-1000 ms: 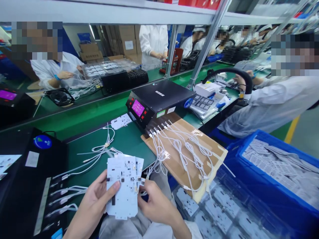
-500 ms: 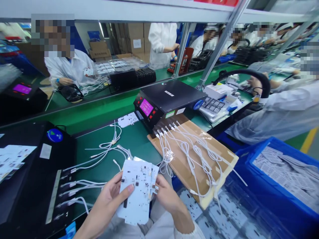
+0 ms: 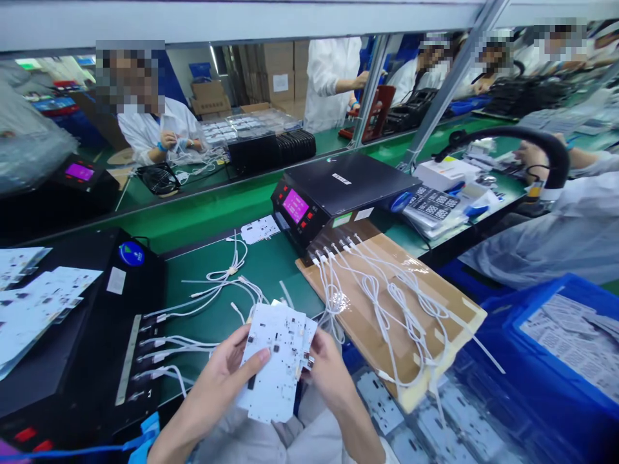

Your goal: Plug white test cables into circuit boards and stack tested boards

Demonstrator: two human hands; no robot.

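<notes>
Head view: low in the centre of the frame the person holds a white circuit board [image 3: 278,367] over the lap, just in front of the near edge of the green counter [image 3: 271,267]. The left hand [image 3: 220,386] is closed on the board's left edge, thumb pressed flat across its face, fingers hidden behind it. The right hand [image 3: 326,377] pinches the right edge beside a small metal connector, fingers narrow. A second board seems to lie behind the first, though the overlap makes this hard to confirm.

The board looks thin, light and stiff, a flat panel that should not sag when gripped at the rim. Its face carries small dark chips and fine parts, so it is judged fragile there; the bare edges, where both hands already sit, look like the safest hold. The surface seems matte rather than slippery.

Right of centre a black tester box [image 3: 338,193] stands on the counter with a pink lit screen whose figures are too small to read; a small white label on its lid is also illegible. White cables [image 3: 372,290] run from it over a cardboard sheet [image 3: 435,303]. At left another black unit [image 3: 72,341] bears a round blue sticker, unreadable. A blue crate [image 3: 503,322] fills the lower right
</notes>
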